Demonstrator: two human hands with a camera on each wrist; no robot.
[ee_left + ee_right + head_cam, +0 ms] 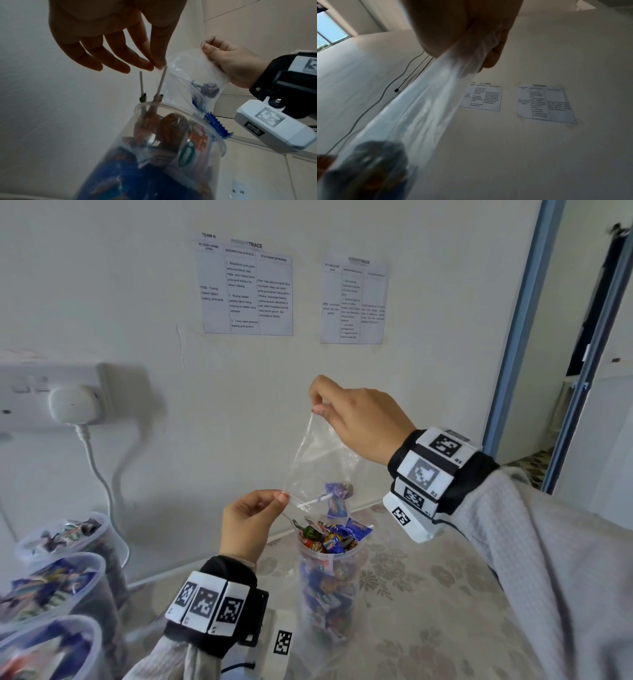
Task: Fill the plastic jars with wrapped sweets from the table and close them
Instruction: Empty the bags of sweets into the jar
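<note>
Clear plastic forms the tall jar (329, 580), which is standing upright on the desk (428, 594), lidless and being packed to the rim with wrapped sweets (329, 537). Lollipop sticks (141, 83) are poking up above that rim. Directly above the jar, a transparent plastic bag (318, 463) is being held tilted, mouth downward, with a few sweets (337, 498) lying inside it near the opening. Above the jar and toward the wall, the bag's upper corner is being pinched between thumb and fingers of the right hand (363, 419). Nearer the jar's rim, the bag's lower corner is being pinched by the left hand (246, 522), the remaining fingers being loosely extended. Left of the jar, three other open jars (65, 577) filled with sweets are standing in a row. Behind the jar, two printed sheets (245, 289) are being displayed on the wall.
</note>
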